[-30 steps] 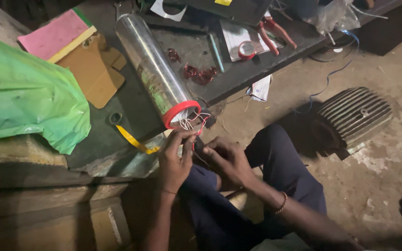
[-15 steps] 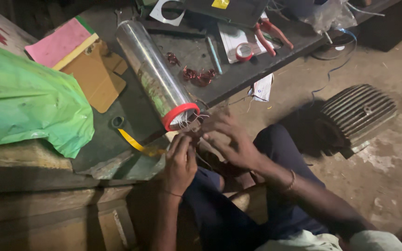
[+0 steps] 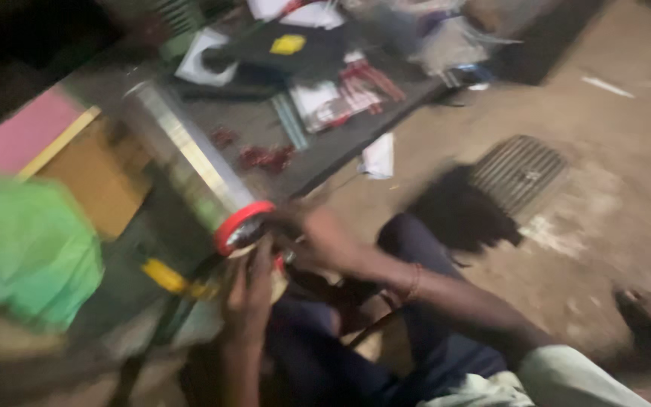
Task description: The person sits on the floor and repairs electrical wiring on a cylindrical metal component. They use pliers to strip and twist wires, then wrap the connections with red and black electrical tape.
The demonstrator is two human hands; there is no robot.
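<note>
A long metal cylinder with a red end ring lies slanted across the dark bench, its ring end toward me. My left hand is just below the ring, fingers up against it. My right hand reaches in from the right and touches the ring end. The frame is blurred, so the thin wires at the ring and what each hand pinches do not show.
A green plastic bag lies at the left, with a pink pad and brown cardboard behind it. Red-handled pliers and papers clutter the bench. A ribbed metal cover lies on the dirt floor. A yellow piece sits below the cylinder.
The view has swung and blurred. My right hand has moved up to the red ring end; my left hand stays just under it.
</note>
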